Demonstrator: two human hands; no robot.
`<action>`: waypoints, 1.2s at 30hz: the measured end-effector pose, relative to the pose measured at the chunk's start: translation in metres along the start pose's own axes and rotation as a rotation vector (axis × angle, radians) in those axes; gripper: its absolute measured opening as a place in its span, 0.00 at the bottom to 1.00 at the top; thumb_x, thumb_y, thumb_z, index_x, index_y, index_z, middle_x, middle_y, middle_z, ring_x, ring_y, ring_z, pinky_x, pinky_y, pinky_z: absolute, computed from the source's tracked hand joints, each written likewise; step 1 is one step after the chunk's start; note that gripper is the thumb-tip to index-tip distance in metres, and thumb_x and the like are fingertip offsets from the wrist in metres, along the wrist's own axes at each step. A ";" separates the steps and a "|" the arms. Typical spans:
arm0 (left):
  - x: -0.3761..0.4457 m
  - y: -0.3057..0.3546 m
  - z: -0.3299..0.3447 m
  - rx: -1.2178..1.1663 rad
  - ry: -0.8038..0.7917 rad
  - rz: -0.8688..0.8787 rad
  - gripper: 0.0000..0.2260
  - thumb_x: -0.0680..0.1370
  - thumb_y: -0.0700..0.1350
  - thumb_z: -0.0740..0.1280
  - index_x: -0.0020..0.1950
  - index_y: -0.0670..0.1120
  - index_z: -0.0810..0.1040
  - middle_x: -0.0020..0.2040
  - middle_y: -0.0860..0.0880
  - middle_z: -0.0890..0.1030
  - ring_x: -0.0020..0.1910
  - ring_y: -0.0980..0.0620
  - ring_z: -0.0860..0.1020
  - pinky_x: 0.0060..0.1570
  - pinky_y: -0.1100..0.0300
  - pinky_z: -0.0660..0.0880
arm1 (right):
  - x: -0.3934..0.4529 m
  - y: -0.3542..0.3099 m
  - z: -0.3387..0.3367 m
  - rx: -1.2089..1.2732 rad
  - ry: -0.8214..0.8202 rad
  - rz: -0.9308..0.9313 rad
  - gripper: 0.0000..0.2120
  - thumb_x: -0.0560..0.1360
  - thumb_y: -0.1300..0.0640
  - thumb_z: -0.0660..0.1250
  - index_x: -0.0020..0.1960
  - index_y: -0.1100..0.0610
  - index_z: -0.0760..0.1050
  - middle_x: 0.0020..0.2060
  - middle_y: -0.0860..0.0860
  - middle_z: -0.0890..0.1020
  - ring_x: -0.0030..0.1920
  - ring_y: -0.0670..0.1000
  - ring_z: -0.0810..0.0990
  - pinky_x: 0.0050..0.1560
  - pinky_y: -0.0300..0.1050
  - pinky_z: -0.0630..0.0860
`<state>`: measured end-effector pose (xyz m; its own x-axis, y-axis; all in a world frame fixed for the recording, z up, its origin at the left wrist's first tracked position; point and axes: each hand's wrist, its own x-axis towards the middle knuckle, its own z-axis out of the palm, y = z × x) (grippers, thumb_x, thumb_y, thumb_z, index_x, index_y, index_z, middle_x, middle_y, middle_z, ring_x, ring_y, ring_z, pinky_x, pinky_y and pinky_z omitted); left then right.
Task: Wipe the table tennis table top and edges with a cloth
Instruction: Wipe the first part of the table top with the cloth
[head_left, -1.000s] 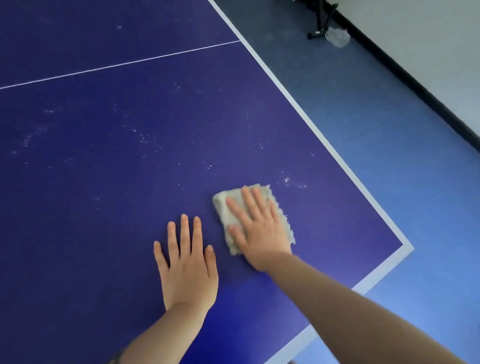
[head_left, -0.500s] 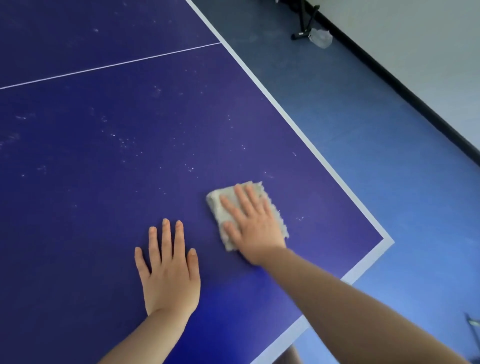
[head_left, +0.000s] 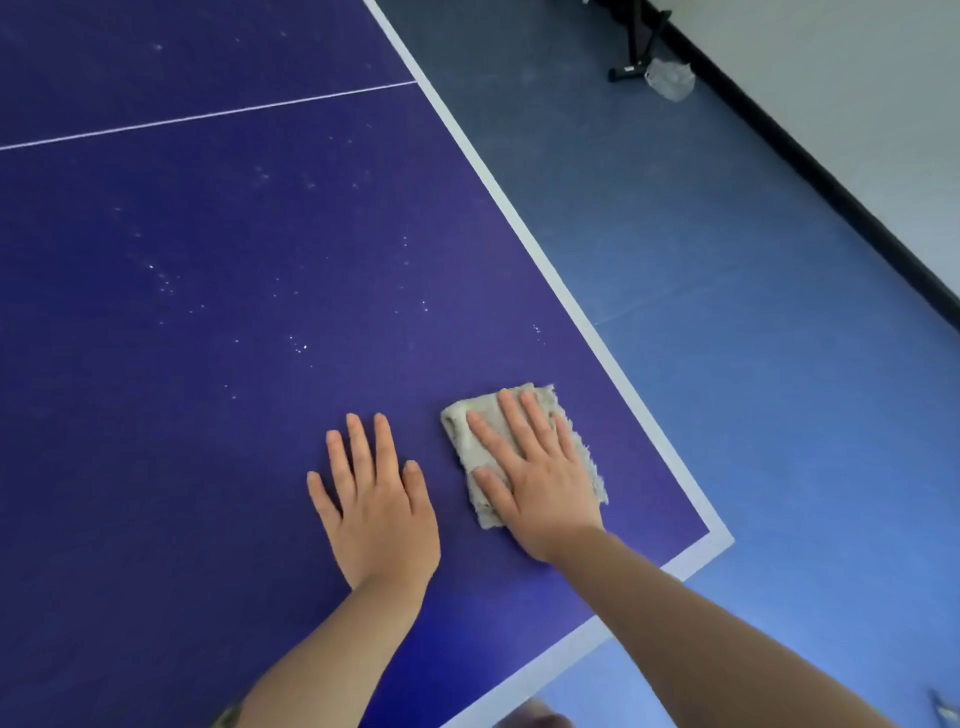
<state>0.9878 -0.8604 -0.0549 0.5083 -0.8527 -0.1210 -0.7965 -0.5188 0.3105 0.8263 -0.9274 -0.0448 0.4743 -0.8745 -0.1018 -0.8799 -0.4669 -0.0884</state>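
Right arm: my forearm reaches in from the lower right, across the near white border of the table (head_left: 182, 441), wrist low.

Right hand (head_left: 540, 478): flat, palm down, fingers (head_left: 511, 415) straight and slightly spread; it presses on the cloth (head_left: 462, 428) and grasps nothing.

Cloth: grey, folded, frayed along its right side; it lies flat on the table near the table's near right corner, just inside the white side line. My hand covers most of it; its left part and far edge show.

Left arm: my forearm comes up from the bottom edge, over the table.

Left hand (head_left: 376, 506): flat on the bare table just left of the cloth, not touching it; fingers straight and close together, thumb out, holding nothing.

Table: dark blue, with pale specks (head_left: 298, 345) scattered beyond both hands.
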 end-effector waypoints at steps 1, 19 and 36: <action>0.000 0.004 0.001 0.010 0.003 -0.027 0.24 0.83 0.52 0.44 0.79 0.51 0.45 0.80 0.50 0.46 0.79 0.48 0.44 0.75 0.44 0.45 | 0.010 0.026 -0.005 0.028 -0.026 0.097 0.28 0.80 0.37 0.35 0.80 0.40 0.45 0.81 0.48 0.48 0.80 0.51 0.41 0.77 0.51 0.39; -0.001 0.015 0.000 0.117 0.045 -0.098 0.26 0.80 0.55 0.39 0.79 0.53 0.45 0.80 0.52 0.47 0.79 0.50 0.45 0.76 0.45 0.46 | 0.082 0.073 -0.015 0.012 -0.098 0.100 0.32 0.74 0.37 0.26 0.78 0.40 0.34 0.80 0.49 0.37 0.78 0.51 0.33 0.76 0.53 0.34; 0.001 0.010 0.001 0.085 0.030 -0.069 0.27 0.80 0.53 0.45 0.80 0.49 0.51 0.80 0.47 0.55 0.79 0.45 0.50 0.74 0.41 0.49 | -0.010 0.040 0.006 0.063 0.112 0.401 0.28 0.82 0.40 0.41 0.80 0.46 0.55 0.80 0.55 0.56 0.80 0.56 0.50 0.76 0.58 0.49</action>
<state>0.9801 -0.8661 -0.0528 0.5716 -0.8131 -0.1104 -0.7835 -0.5808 0.2209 0.7869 -0.9365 -0.0528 0.0856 -0.9958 -0.0321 -0.9889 -0.0810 -0.1244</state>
